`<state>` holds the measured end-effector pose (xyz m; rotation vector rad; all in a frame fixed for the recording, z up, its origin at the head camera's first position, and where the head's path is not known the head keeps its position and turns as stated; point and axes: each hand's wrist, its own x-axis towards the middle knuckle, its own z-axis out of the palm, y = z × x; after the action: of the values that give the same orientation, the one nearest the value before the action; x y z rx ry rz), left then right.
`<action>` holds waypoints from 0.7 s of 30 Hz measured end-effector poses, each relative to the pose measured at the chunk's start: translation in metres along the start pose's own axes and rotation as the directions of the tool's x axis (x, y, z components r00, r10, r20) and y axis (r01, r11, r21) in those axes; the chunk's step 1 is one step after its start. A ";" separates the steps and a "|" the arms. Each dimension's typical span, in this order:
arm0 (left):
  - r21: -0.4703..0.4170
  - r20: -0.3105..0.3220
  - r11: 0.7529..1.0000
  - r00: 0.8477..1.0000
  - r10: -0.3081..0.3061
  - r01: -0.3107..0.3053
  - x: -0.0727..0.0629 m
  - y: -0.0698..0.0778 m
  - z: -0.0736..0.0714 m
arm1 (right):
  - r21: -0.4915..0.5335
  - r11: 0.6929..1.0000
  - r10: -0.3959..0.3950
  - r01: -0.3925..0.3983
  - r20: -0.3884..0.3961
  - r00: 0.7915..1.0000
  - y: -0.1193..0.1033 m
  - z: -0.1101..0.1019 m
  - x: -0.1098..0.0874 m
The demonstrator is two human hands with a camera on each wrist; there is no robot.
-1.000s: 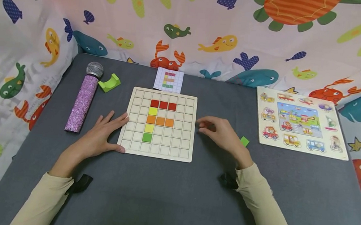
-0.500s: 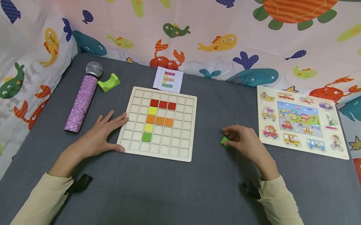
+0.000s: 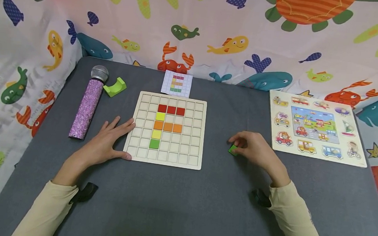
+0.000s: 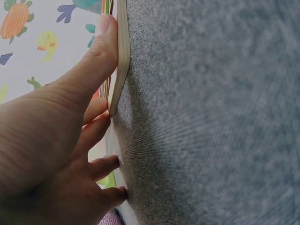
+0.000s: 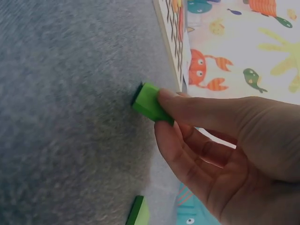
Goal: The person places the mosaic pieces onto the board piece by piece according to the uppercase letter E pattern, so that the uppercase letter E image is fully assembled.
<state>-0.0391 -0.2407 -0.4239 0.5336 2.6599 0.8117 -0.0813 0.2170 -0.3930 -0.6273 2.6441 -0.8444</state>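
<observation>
A wooden grid board (image 3: 190, 154) lies on the table with red, yellow, orange and green square tiles in some cells. My left hand (image 3: 106, 144) rests at its left side, fingers spread; thumb and index finger touch the board's edge (image 4: 123, 47). Right of the board, my right hand (image 3: 255, 151) pinches a small green block (image 5: 151, 102) between thumb and index finger, tilted close to the cloth. A second green block (image 5: 137, 211) shows low in the right wrist view; in the head view it is not seen.
A printed pattern card (image 3: 176, 83) lies behind the board. A glittery pink microphone (image 3: 86, 108) and a lime-green curved piece (image 3: 115, 87) lie at the left. A vehicle picture puzzle (image 3: 316, 147) sits at the right. Patterned fabric (image 3: 205, 24) hangs behind the table.
My right hand has moved right, away from the board's right edge, and taken hold of a green block. My left hand has stayed at the board.
</observation>
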 end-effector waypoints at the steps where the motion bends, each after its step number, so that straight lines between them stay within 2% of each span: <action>1: 0.001 0.001 1.000 1.000 0.000 0.000 0.000 0.000 0.000 | 0.008 1.000 -0.005 0.005 0.006 1.000 -0.001 0.000 0.001; 12: 0.010 0.006 1.000 1.000 0.001 -0.001 0.001 -0.002 -0.001 | 0.090 0.994 -0.071 0.067 0.043 0.997 -0.016 0.006 0.021; 21: -0.002 -0.002 1.000 1.000 0.003 -0.003 0.001 -0.004 0.003 | 0.137 0.982 -0.137 0.129 0.044 0.990 -0.044 0.017 0.039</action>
<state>-0.0397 -0.2426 -0.4285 0.5366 2.6610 0.8159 -0.0944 0.1574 -0.3852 -0.7867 2.4957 -1.0185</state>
